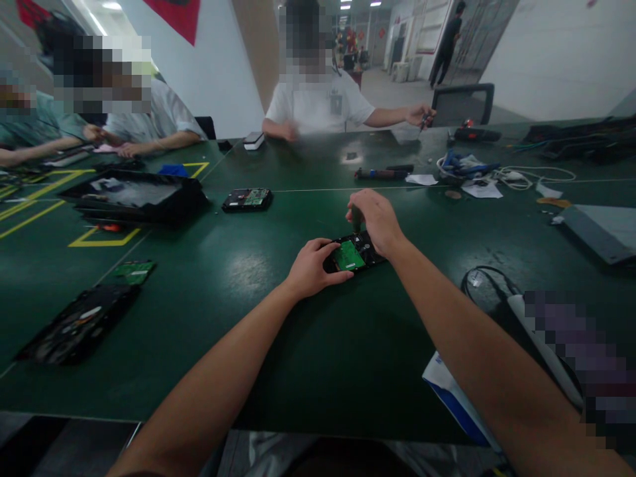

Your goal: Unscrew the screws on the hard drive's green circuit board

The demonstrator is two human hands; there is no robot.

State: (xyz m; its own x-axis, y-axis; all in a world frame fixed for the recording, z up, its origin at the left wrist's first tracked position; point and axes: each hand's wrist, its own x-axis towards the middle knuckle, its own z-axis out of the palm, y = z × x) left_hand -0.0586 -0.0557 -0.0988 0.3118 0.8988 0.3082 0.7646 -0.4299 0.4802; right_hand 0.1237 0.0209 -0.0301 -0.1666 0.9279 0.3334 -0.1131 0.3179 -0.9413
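A black hard drive (354,254) with a green circuit board on top lies on the dark green table (258,331) in front of me. My left hand (314,267) grips its near left edge, fingers curled round the casing. My right hand (376,220) is closed over the top of a dark screwdriver handle (356,217) that stands upright on the drive's far side.
A second drive (247,199) lies further back. A loose green board (132,271) and an opened drive (79,326) sit at the left, beyond them a black tray (134,197). Cables (497,173) and papers lie at the right. Several people sit around the table.
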